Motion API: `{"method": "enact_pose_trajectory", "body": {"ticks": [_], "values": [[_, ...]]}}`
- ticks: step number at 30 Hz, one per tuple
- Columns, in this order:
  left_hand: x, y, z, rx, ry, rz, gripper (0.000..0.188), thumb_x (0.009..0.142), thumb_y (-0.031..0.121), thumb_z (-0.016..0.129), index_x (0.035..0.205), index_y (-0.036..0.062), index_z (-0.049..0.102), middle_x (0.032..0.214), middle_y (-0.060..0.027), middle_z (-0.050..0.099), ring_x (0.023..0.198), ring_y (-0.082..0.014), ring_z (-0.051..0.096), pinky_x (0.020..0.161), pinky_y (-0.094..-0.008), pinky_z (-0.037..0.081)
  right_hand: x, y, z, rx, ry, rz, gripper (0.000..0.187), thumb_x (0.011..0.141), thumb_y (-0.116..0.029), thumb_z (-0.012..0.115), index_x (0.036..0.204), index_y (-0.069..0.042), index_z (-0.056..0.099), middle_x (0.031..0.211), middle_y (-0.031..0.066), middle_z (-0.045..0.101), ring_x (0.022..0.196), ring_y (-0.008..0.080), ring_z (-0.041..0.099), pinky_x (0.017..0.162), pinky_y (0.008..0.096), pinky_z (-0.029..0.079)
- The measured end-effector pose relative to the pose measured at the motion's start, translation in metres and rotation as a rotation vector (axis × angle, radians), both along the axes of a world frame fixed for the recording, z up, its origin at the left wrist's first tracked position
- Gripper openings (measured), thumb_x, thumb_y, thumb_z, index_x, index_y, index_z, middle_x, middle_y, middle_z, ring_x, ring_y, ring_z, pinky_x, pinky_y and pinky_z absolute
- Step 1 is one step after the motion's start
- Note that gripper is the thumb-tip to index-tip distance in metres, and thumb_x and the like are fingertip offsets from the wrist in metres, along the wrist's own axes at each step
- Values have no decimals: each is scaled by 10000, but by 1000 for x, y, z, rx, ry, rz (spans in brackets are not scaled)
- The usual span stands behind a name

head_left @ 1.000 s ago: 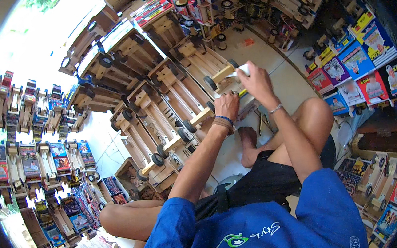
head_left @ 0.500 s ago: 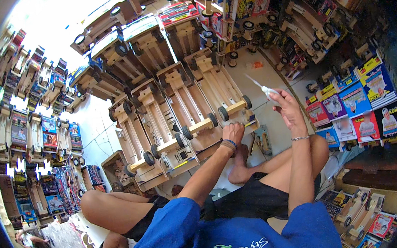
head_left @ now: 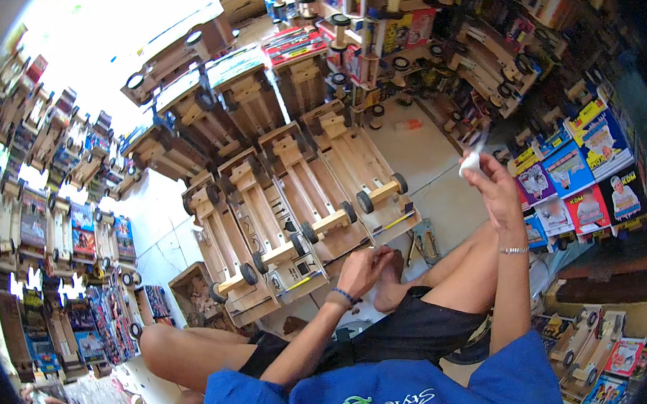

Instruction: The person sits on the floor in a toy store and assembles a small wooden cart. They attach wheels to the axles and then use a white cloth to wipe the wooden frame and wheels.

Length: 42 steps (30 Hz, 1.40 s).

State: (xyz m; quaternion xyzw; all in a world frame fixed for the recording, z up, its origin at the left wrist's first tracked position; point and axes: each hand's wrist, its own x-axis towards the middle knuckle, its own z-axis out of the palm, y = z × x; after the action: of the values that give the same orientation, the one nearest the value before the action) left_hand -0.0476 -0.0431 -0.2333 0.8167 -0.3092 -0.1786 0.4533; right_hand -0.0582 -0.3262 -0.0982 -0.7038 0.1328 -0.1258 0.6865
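My right hand (head_left: 497, 194), raised at the right, is closed around a small white squeeze bottle (head_left: 470, 164) with a thin nozzle, blurred and pointing up. Lower down, above my bare foot (head_left: 390, 292), my left hand (head_left: 364, 271) has its fingers drawn together; whatever they pinch, if anything, is too small to see. Just beyond it stands a row of wooden toy trucks (head_left: 321, 179), undersides facing me, with black wheels (head_left: 364, 201) on wooden axle blocks (head_left: 329, 221). Neither hand touches them.
More toy trucks (head_left: 241, 94) are lined up behind the row, and stacks of them (head_left: 79, 223) fill the left side. Colourful printed truck panels (head_left: 582, 171) stand at the right. A wooden box (head_left: 193, 290) sits left of the row. An orange item (head_left: 409, 124) lies on the tiled floor.
My left hand has drawn back from the nearest truck's edge toward my foot, its fingers now together. The right hand has shifted right and slightly down with the bottle, whose nozzle has swung upright.
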Motion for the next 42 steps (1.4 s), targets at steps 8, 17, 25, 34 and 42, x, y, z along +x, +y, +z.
{"method": "enact_pose_trajectory", "body": {"ticks": [8, 17, 25, 34, 42], "values": [[-53, 84, 89, -578, 331, 303, 521, 934, 146, 638, 1412, 70, 446, 1293, -70, 591, 1000, -141, 616, 798, -283, 524, -37, 161, -27, 134, 217, 528, 598, 780, 1, 753, 1308, -50, 477, 924, 17, 700, 833, 72, 609, 752, 214, 469], [-87, 220, 180, -542, -94, 696, 270, 877, 65, 676, 1143, 70, 633, 1115, -115, 660, 999, -190, 642, 845, -317, 523, -29, 299, 15, -110, -175, 787, 625, 780, -84, 770, 1323, -39, 464, 1101, 113, 697, 987, 123, 617, 798, 265, 466], [-52, 470, 173, 95, -582, 1352, 256, 916, 228, 659, 1075, 28, 641, 900, -130, 709, 756, -187, 679, 679, -315, 522, -20, 337, 12, -350, -81, 970, 290, 851, -74, 690, 1127, -28, 614, 951, 92, 718, 868, 146, 658, 753, 261, 471], [-61, 670, 18, 436, -376, 1832, 304, 828, 206, 718, 1074, 39, 654, 950, -135, 719, 874, -293, 693, 769, -392, 534, -45, 328, -23, -406, 137, 993, 229, 876, -110, 686, 1069, 2, 632, 917, 83, 710, 861, 129, 647, 760, 253, 484], [-68, 681, -35, 466, -235, 1965, 280, 817, 281, 728, 1025, 98, 693, 932, -83, 728, 858, -261, 693, 762, -392, 531, -63, 342, -34, -423, 205, 1007, 225, 878, -93, 683, 1078, -1, 638, 929, 86, 720, 827, 121, 650, 734, 243, 482]]}}
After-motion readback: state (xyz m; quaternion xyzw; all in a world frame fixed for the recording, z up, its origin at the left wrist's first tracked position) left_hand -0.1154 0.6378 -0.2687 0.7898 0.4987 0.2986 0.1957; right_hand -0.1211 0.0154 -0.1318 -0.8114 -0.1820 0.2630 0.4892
